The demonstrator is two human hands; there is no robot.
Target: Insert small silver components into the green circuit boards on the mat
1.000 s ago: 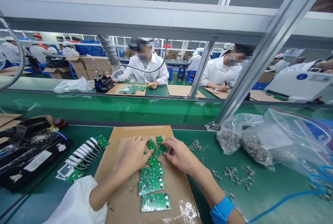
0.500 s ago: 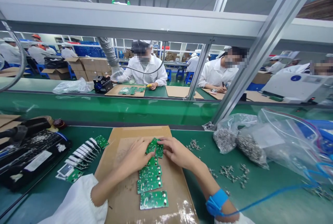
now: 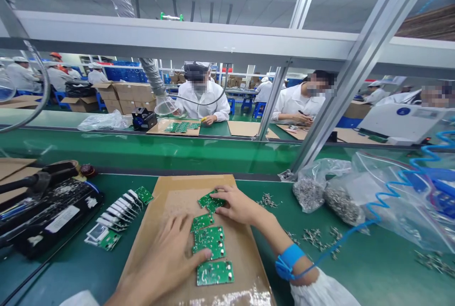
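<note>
While the right hand [image 3: 232,204] bends its fingers over the farthest green boards [image 3: 205,200], the left hand [image 3: 170,254] lies spread open over the cardboard sheet [image 3: 177,197], its thumb at the edge of a nearer board. I cannot tell whether the right fingers pinch a board; the left fingers grip nothing. The boards lie in a column along the middle of the cardboard, the nearest one just apart from the rest.

The step in hand looks like positioning boards by hand, and the next move likely calls for a light hold on the edges, as neighbours lie so close.

To the left on the table [image 3: 378,261] lean white cards [image 3: 122,209], beside a black case [image 3: 81,197]. To the right lie loose metal bits [image 3: 268,200] and plastic bags [image 3: 309,192] of them. A blue cord [image 3: 355,231] runs from the right wrist band [image 3: 292,256] across that side and could catch on these.
</note>
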